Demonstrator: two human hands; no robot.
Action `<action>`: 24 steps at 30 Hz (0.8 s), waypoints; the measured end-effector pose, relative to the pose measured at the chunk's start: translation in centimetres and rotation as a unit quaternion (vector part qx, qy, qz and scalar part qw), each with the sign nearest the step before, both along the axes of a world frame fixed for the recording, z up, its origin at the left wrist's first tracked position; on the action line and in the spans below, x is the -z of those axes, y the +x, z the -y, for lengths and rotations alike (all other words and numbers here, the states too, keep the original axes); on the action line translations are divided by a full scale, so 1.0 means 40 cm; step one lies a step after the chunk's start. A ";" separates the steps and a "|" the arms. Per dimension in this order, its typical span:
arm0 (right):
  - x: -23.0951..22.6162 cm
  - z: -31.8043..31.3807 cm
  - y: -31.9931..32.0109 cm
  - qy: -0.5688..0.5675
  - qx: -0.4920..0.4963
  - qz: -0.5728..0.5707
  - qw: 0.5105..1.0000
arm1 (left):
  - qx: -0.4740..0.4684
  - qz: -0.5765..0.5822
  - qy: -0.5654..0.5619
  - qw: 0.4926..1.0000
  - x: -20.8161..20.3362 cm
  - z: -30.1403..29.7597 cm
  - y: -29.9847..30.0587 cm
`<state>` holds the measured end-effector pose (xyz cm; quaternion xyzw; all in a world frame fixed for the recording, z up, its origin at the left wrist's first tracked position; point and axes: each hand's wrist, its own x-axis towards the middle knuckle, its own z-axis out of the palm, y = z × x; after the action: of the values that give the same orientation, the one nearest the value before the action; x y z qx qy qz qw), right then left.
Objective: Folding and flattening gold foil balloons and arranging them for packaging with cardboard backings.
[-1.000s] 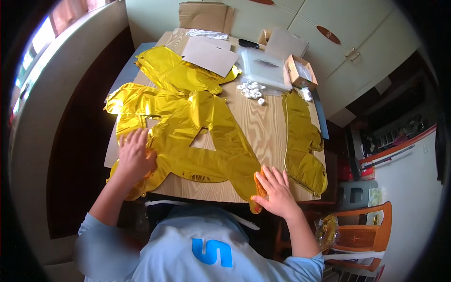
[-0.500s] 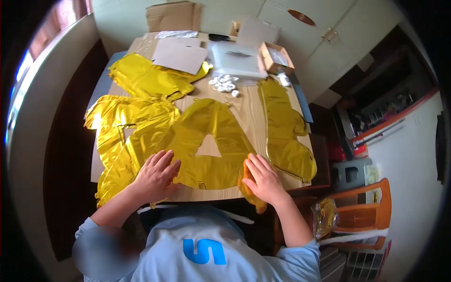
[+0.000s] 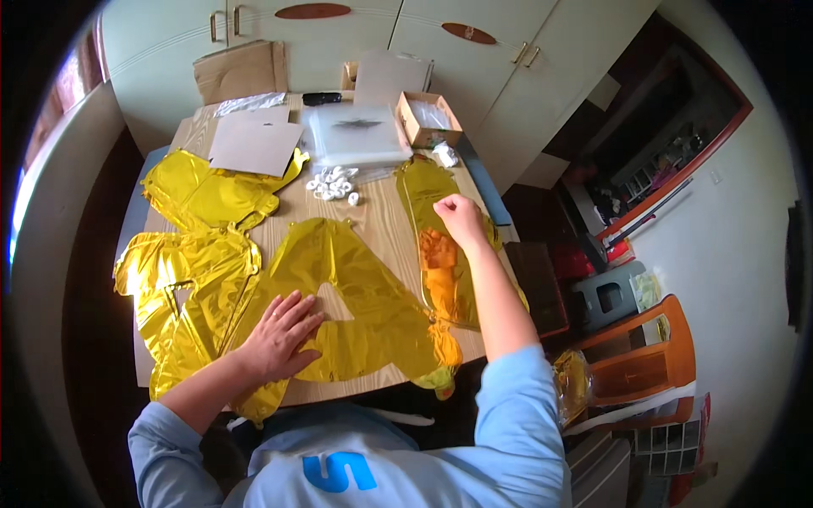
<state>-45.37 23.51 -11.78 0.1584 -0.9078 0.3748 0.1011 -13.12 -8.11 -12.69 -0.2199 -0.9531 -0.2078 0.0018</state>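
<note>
Flat gold foil balloons lie spread over a wooden table [image 3: 381, 222]. My left hand [image 3: 279, 334] rests palm down, fingers apart, on the triangular gold balloon [image 3: 356, 296] near the front edge. My right hand [image 3: 461, 218] is further back on the right, fingers curled over the long gold balloon [image 3: 440, 245] that lies along the table's right side; whether it pinches the foil is unclear. More gold balloons [image 3: 190, 254] cover the left half of the table.
A pile of small white pieces [image 3: 334, 184] sits mid-table. Behind it lie a clear plastic bag [image 3: 357, 134], grey cardboard sheets [image 3: 254, 144] and an open cardboard box [image 3: 428, 118]. Cupboards stand behind the table. An orange chair [image 3: 644, 356] is at the right.
My right hand has left the front edge and moved back and right onto the long balloon. My left hand shifted rightward onto the triangular balloon. The view has tilted further forward.
</note>
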 end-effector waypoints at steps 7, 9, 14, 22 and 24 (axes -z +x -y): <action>0.039 0.129 -0.169 0.201 0.145 0.071 0.966 | 0.034 0.001 0.026 0.999 -0.042 0.005 -0.033; 0.081 0.089 -0.204 0.212 0.175 0.048 0.960 | 0.065 -0.024 0.050 0.996 -0.076 -0.023 -0.128; 0.067 0.092 -0.191 0.174 0.153 0.098 0.968 | 0.083 -0.022 0.125 0.988 -0.053 -0.096 -0.404; 0.109 0.061 -0.204 0.094 0.114 0.006 0.989 | 0.006 -0.006 0.007 1.000 0.002 -0.329 -0.767; 0.107 0.008 -0.197 -0.048 0.074 -0.051 0.995 | -0.015 0.016 -0.046 0.999 0.024 -0.366 -0.789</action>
<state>-53.24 23.19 -16.05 0.1046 -0.8916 0.4011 0.1825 -44.69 6.51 -13.66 -0.2017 -0.9648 -0.1673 -0.0202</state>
